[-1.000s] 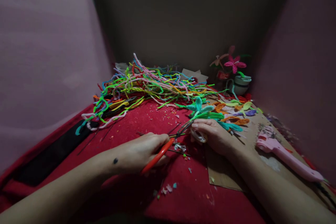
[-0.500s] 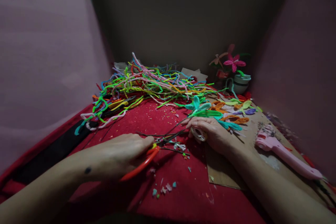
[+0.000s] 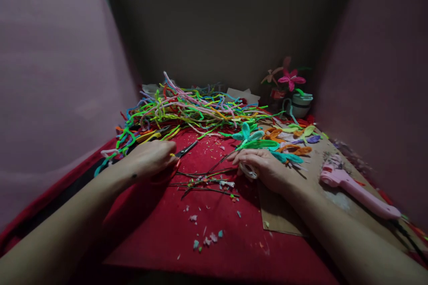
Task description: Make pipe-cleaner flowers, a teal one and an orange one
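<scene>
Clenching the left hand point(image 3: 150, 159) around red-handled cutters point(image 3: 186, 148), tips lying flat and pointing at the desk's middle, seemingly kept off the work. Curling the right hand point(image 3: 265, 165) over a white tape roll point(image 3: 249, 170), fingertips touching thin wires point(image 3: 203, 173) mid-desk, probably steadying both. Lying along the far edge, within reach: the pipe-cleaner pile point(image 3: 190, 109).

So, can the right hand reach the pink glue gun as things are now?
Probably yes: the glue gun lies uncovered on the cardboard beside the right hand, nothing between them, though that hand holds a tape roll.
</scene>
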Motion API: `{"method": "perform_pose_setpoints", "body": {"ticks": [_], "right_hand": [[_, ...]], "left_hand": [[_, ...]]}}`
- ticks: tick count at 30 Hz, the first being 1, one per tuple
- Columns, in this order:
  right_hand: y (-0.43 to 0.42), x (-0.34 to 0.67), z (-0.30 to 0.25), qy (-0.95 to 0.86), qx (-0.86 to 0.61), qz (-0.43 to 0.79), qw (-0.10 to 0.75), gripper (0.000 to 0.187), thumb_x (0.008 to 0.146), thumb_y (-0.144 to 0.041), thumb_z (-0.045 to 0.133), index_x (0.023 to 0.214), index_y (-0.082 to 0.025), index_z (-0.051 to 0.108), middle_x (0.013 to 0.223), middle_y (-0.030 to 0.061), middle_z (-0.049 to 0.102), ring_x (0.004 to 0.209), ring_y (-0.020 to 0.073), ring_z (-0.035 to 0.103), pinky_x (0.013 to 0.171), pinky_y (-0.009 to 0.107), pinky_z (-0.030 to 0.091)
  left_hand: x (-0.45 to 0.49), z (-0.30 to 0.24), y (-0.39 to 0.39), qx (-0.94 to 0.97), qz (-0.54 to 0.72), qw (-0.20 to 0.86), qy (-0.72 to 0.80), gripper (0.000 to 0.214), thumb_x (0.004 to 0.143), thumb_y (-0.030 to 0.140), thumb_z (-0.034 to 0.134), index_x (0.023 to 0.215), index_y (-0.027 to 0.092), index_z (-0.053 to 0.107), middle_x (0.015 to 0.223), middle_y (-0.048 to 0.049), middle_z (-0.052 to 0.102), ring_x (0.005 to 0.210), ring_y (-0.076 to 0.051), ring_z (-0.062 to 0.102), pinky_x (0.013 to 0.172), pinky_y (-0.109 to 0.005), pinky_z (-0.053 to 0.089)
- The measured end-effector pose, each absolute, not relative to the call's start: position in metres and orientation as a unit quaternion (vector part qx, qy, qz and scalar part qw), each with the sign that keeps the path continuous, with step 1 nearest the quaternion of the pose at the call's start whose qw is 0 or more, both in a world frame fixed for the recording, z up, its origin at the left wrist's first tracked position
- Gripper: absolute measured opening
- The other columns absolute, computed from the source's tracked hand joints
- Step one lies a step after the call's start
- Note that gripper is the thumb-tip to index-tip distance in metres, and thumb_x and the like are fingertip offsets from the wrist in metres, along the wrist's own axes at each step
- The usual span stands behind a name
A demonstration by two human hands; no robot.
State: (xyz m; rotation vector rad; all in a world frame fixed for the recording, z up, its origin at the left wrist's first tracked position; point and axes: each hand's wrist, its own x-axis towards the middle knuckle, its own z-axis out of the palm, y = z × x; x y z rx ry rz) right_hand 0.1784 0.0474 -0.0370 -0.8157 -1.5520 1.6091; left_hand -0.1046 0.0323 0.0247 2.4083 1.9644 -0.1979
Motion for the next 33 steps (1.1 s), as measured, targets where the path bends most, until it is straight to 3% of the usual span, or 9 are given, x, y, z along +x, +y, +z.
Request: {"method": "perform_pose_setpoints", "body": {"ticks": [3,6,9,12,15,20,25,33], "right_hand": [[0.047,0.178,-0.036,-0.603,-0.326,0.631,0.364,0.018,0.073,-0.025,0.053,0.07,-0.016,0.069,0.084,0.0056,0.067,0.057,0.0114,0.054,0.05,0.024,0.036],[0.047,0.178,-0.035,-0.599,-0.331,0.631,0.365,0.018,0.073,-0.024,0.053,0.074,-0.016,0.069,0.073,0.0032,0.066,0.05,0.0093,0.049,0.048,0.023,0.034],[0.046,0.178,-0.035,-0.608,-0.329,0.625,0.362,0.018,0.074,-0.023,0.052,0.072,-0.017,0.069,0.054,-0.0016,0.058,0.044,0.008,0.043,0.047,0.022,0.032],[0.045,0.177,-0.033,-0.618,-0.339,0.614,0.355,0.017,0.074,-0.025,0.053,0.07,-0.017,0.068,0.05,-0.0029,0.054,0.042,0.0076,0.04,0.045,0.022,0.03],[0.045,0.176,-0.031,-0.61,-0.346,0.616,0.358,0.018,0.073,-0.026,0.054,0.077,-0.016,0.07,0.052,-0.0025,0.055,0.042,0.0076,0.039,0.044,0.021,0.029],[0.047,0.178,-0.036,-0.564,-0.323,0.646,0.401,0.02,0.073,-0.023,0.053,0.08,-0.016,0.07,0.057,0.0013,0.061,0.043,0.0091,0.045,0.042,0.022,0.03],[0.051,0.181,-0.037,-0.46,-0.282,0.714,0.445,0.022,0.071,-0.03,0.052,0.076,-0.016,0.069,0.055,0.0048,0.064,0.042,0.0134,0.049,0.038,0.024,0.033],[0.045,0.176,-0.035,-0.468,-0.273,0.714,0.444,0.024,0.072,-0.028,0.056,0.086,-0.013,0.07,0.052,0.0013,0.057,0.041,0.0102,0.043,0.038,0.023,0.029]], "left_hand": [[-0.068,0.039,0.03,0.803,0.065,0.062,0.59,0.03,0.081,0.043,0.042,0.084,0.02,0.06,0.078,-0.0039,0.064,0.069,-0.017,0.056,0.063,-0.026,0.037],[-0.029,0.047,0.025,0.794,0.136,0.191,0.561,0.038,0.082,0.049,0.039,0.084,0.017,0.061,0.072,-0.002,0.063,0.064,-0.014,0.054,0.059,-0.023,0.038],[-0.004,0.044,0.026,0.804,0.147,0.202,0.539,0.038,0.075,0.052,0.051,0.08,0.016,0.062,0.073,-0.0026,0.062,0.065,-0.014,0.053,0.055,-0.023,0.035],[0.006,0.035,0.033,0.808,0.132,0.206,0.536,0.037,0.071,0.05,0.055,0.072,0.014,0.063,0.065,-0.0017,0.059,0.059,-0.013,0.049,0.051,-0.022,0.032],[0.006,0.028,0.039,0.779,0.142,0.292,0.537,0.03,0.07,0.042,0.056,0.063,0.013,0.06,0.054,0.0018,0.05,0.05,-0.009,0.041,0.046,-0.021,0.027],[0.0,0.026,0.035,0.659,0.216,0.447,0.565,0.024,0.067,0.036,0.059,0.065,0.012,0.058,0.044,0.0065,0.04,0.038,-0.005,0.029,0.038,-0.02,0.019],[-0.006,0.022,0.025,0.607,0.296,0.504,0.538,0.02,0.068,0.029,0.06,0.058,0.014,0.052,0.041,0.0068,0.04,0.035,-0.004,0.032,0.037,-0.019,0.022],[-0.009,0.01,0.018,0.629,0.275,0.524,0.504,0.022,0.073,0.032,0.058,0.062,0.015,0.052,0.046,0.0051,0.046,0.036,-0.005,0.035,0.037,-0.019,0.024]]}}
